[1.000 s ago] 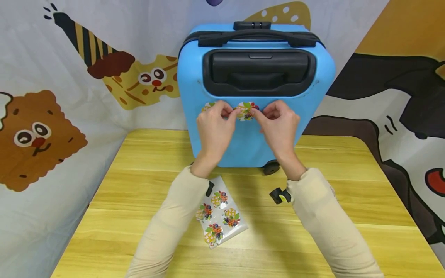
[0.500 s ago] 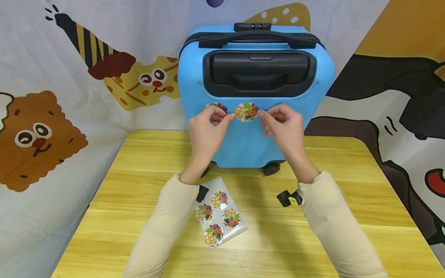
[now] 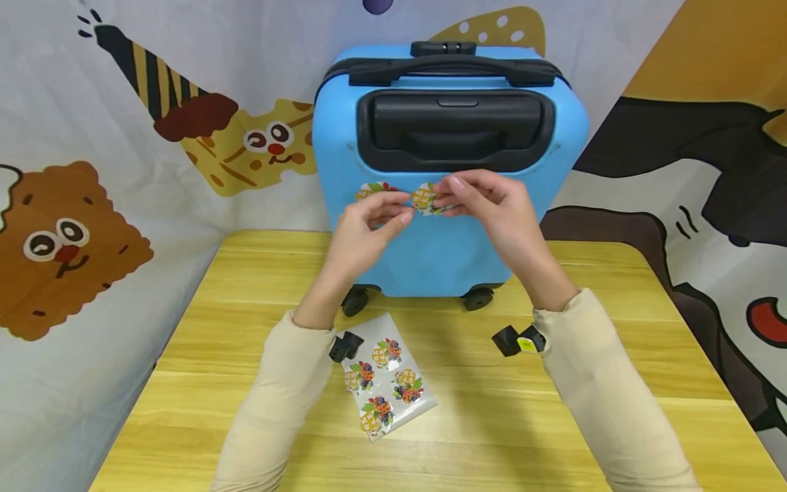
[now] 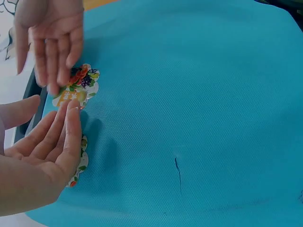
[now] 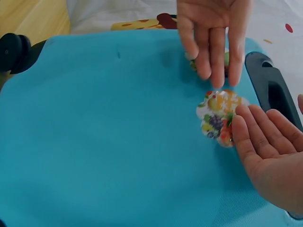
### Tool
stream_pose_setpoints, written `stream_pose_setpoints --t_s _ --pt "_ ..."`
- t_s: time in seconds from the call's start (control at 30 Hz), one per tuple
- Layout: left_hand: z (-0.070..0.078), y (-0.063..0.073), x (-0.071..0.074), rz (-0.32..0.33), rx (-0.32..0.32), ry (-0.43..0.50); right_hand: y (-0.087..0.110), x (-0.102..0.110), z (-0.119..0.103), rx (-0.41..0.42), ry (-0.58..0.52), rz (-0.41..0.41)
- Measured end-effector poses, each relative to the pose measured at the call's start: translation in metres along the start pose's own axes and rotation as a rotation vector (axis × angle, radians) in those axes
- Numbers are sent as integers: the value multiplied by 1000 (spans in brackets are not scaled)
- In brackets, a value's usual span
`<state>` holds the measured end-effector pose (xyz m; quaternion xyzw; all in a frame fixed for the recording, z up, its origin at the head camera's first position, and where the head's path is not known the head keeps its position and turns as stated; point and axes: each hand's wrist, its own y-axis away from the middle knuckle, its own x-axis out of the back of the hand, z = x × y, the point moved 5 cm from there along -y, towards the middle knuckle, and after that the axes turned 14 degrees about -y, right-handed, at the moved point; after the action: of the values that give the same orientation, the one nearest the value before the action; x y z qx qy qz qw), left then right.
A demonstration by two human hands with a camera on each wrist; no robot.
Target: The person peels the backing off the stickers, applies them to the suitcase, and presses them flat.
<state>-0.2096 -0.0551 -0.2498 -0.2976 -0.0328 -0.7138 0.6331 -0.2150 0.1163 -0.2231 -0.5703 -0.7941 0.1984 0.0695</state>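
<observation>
A blue hard-shell suitcase (image 3: 443,253) stands upright on the wooden table (image 3: 246,287). Two round fruit stickers are stuck below its black handle recess. The right sticker (image 3: 424,198) is the one between my hands. My right hand (image 3: 486,201) lies flat, straight fingers resting on that sticker's right side (image 5: 218,116). My left hand (image 3: 369,222) is open too, fingertips at the sticker's left edge (image 4: 75,87). The left sticker (image 3: 375,190) is partly hidden behind my left hand. Neither hand holds anything.
A sticker sheet (image 3: 387,383) with several fruit stickers lies on the table between my forearms. The suitcase's wheels (image 3: 478,298) rest on the tabletop. Cartoon-printed cloth (image 3: 123,171) hangs close behind and to both sides.
Both hands have let go of the sticker's edges and straightened their fingers. The right hand slid left onto the sticker; the left hand dropped back a little.
</observation>
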Motion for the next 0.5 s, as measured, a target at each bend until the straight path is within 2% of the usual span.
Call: stream_pose_setpoints --t_s 0.1,0.2,0.43,0.5 --pt "-1 -1 -3 -35 11 17 -4 -4 0 14 -28 -25" --pt "-3 -2 -5 -51 15 38 -4 -5 6 0 -10 -26" --pt "-4 -2 -7 -51 7 39 5 5 35 -157 49 4" --pt "-3 -2 -7 -52 8 34 7 7 39 -179 58 9"
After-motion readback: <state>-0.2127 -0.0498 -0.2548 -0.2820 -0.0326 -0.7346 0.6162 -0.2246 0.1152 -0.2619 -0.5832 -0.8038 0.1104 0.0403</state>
